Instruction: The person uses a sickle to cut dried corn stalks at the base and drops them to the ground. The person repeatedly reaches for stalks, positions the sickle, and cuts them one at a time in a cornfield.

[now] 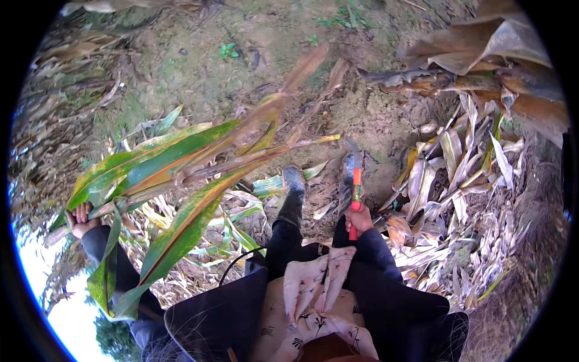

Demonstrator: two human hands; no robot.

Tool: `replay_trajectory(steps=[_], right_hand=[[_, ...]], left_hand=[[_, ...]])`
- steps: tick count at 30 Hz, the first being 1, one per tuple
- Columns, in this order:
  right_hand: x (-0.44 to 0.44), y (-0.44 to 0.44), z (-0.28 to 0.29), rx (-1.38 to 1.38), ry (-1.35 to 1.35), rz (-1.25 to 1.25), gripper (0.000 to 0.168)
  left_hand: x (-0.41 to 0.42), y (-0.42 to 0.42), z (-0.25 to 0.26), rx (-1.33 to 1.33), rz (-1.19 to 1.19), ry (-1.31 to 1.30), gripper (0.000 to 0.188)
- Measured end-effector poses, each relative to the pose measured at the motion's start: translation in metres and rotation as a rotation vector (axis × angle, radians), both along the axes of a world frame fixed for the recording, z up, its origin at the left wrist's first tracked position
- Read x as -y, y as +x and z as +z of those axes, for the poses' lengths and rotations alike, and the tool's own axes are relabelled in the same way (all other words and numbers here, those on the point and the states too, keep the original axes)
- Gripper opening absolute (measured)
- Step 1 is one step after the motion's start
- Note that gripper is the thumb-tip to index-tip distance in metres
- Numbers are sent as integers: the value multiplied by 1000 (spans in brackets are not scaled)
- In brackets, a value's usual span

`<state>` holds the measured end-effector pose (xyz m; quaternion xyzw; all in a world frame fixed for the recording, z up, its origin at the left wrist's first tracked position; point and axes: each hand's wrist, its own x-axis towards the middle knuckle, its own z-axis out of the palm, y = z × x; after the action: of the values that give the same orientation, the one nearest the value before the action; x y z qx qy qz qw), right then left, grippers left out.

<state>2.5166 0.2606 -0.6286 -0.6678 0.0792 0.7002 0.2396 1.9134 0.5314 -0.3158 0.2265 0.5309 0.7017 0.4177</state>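
My left hand point(84, 221), stretched far out to the left, grips a cut maize stalk point(149, 195). The stalk slants up to the right, its far end near my boots. Long green and yellowing leaves point(181, 228) hang from it, and one droops over my left forearm. In front of my right leg, my right hand point(360, 220) is closed on the red handle of a sickle point(357, 178). The sickle's curved metal blade point(353, 147) points away from me, close to the stalk's tip; whether they touch I cannot tell.
Dry maize leaves and stalks point(452, 181) lie heaped on the right. Brown leaves point(484, 50) stick out at the upper right. Bare soil point(190, 68) with small green weeds point(228, 50) stretches ahead. More husks lie around my black boots point(294, 181).
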Motion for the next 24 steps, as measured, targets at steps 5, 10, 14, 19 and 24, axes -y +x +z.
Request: replay_trajectory(steps=[5, 10, 14, 19, 24], right_hand=[[-79, -48, -14, -174, 126, -42, 12], [-153, -129, 25, 252, 273, 547, 11], [-169, -179, 21, 530, 529, 696, 13], [-236, -220, 81, -351, 172, -99, 13], [-261, -203, 146, -30, 423, 18, 10]], left_hand=[[136, -77, 28, 35, -82, 90, 29], [276, -114, 53, -12, 646, 83, 28], [375, -133, 71, -95, 1089, 62, 28], [476, -140, 36, -33, 1483, -140, 28], [489, -124, -57, 245, 1504, -496, 28]])
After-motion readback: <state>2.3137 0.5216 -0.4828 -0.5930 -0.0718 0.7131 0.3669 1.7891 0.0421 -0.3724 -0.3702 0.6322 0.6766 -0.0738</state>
